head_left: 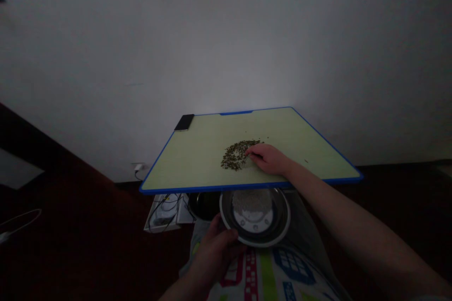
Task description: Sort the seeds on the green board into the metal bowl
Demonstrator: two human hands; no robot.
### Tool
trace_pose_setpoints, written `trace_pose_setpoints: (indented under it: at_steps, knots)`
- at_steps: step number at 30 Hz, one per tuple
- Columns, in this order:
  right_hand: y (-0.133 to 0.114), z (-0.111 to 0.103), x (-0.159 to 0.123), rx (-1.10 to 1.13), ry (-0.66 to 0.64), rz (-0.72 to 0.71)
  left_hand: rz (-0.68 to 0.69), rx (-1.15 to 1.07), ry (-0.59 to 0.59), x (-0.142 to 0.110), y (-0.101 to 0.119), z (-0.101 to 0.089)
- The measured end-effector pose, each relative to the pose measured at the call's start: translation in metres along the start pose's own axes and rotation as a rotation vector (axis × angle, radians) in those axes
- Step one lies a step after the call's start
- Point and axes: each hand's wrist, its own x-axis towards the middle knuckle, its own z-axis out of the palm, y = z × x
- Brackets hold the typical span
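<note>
Dim light leaves the wall [226,47] grey, the floor [88,244] nearly black, details soft.

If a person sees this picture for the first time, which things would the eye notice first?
Probably the pale tabletop with its blue edging, and the small dark grains scattered around its middle, with the right hand at their right side. Next, below the near edge, the left hand grips the rim of a metal bowl. A black phone-like slab also stands out at the far left corner.

Home-like room: pale wall [240,47], plugged-in charger [139,167], blue-edged table [282,127].
</note>
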Motion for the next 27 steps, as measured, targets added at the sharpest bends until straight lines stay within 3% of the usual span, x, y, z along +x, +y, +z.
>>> trace_pose_setpoints:
  at_steps: [8,27]
  knots:
    - [-0.0017,-0.0002,0.0018,-0.004,-0.011,0.012,-0.009,0.014,-0.037,0.0006,0.0007,-0.0024]
    - [-0.0010,0.0030,0.0033,0.037,-0.009,-0.026,-0.004,0.015,0.000,0.0003,0.0003,-0.0010]
